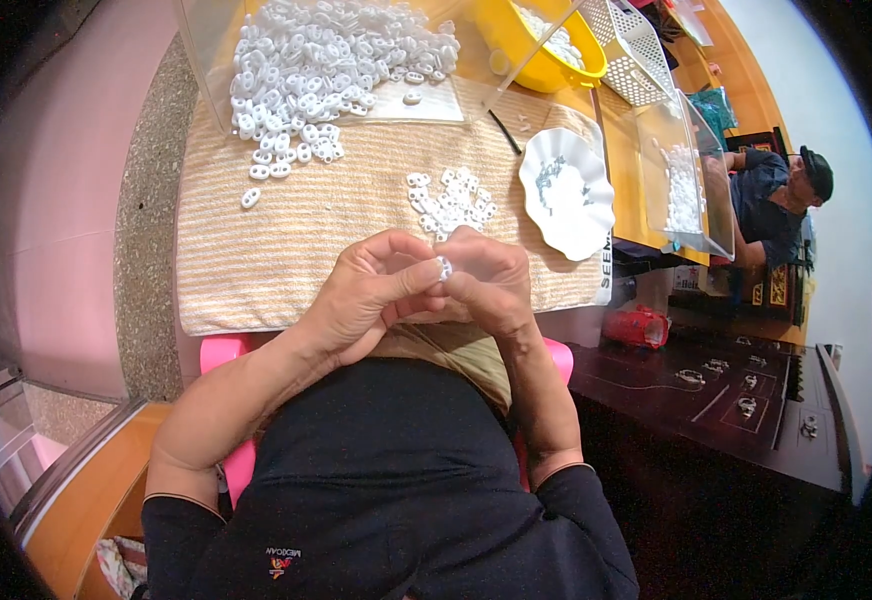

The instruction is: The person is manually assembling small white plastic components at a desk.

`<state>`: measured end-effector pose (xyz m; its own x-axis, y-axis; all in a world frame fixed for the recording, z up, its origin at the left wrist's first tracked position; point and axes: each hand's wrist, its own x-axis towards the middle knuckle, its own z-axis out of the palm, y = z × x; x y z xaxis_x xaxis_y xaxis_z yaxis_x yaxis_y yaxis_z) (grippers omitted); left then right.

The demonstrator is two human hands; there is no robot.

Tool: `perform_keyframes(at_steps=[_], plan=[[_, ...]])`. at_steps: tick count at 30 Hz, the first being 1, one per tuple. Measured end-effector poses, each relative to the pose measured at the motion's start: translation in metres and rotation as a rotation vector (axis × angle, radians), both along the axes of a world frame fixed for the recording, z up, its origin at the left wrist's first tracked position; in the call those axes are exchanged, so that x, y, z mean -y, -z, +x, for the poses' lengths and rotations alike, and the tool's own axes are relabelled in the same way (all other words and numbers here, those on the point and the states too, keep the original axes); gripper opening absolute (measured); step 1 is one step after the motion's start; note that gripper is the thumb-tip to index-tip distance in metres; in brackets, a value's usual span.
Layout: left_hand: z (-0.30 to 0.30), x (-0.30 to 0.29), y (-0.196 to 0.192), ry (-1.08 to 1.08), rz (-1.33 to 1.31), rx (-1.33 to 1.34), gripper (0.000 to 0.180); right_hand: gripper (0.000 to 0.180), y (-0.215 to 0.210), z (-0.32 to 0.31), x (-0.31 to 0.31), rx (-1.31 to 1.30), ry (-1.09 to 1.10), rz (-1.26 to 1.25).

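Just in front of my lap, my left hand (371, 292) pinches a small white two-hole plastic piece (445, 267) between thumb and forefinger. Meeting it at the fingertips is my right hand (496, 283), its fingers closed and slightly blurred. Whether the right fingers hold a part of their own is hidden. A little pile of similar white pieces (453, 203) lies on the striped towel (296, 240) just beyond my hands. To the right of that pile, a white wavy-rimmed dish (593, 222) holds small shiny clear or silvery bits.
A large heap of white oval two-hole pieces (306, 60) spills from a clear bin at the far left. Behind are a yellow basin (531, 75), a white perforated basket (636, 60) and a thin black stick (505, 131). At right, a person (771, 195) sits beside another clear box (701, 235).
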<state>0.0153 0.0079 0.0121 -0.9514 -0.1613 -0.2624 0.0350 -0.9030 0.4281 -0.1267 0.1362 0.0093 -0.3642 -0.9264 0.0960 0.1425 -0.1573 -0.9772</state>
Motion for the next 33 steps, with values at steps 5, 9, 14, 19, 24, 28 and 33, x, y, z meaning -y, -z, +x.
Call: perform_keyframes(at_steps=[5, 9, 14, 19, 24, 28, 33], plan=[[0.0, -0.001, 0.004, -0.022, -0.015, -0.011, 0.01, 0.026, 0.001, 0.001, 0.002, -0.02, 0.002, 0.011], [0.0, -0.004, -0.003, -0.027, -0.029, -0.016, 0.01, 0.025, -0.01, 0.002, -0.001, -0.055, 0.002, 0.007], [-0.001, -0.005, 0.0, -0.034, -0.074, -0.012, 0.008, 0.021, -0.014, 0.002, -0.001, -0.217, 0.022, 0.05], [-0.001, -0.003, 0.002, -0.001, -0.064, -0.013, 0.008, 0.021, -0.018, 0.003, -0.002, -0.126, 0.02, 0.065], [-0.001, 0.001, 0.001, 0.044, -0.124, 0.001, 0.008, 0.023, -0.017, -0.003, -0.008, 0.011, -0.087, 0.203], [-0.001, 0.003, 0.001, 0.063, -0.155, 0.013, 0.008, 0.018, -0.014, -0.004, -0.006, 0.086, -0.104, 0.172], [-0.002, 0.002, -0.002, 0.049, -0.17, 0.046, 0.009, 0.012, -0.017, -0.009, -0.006, -0.005, -0.09, 0.098]])
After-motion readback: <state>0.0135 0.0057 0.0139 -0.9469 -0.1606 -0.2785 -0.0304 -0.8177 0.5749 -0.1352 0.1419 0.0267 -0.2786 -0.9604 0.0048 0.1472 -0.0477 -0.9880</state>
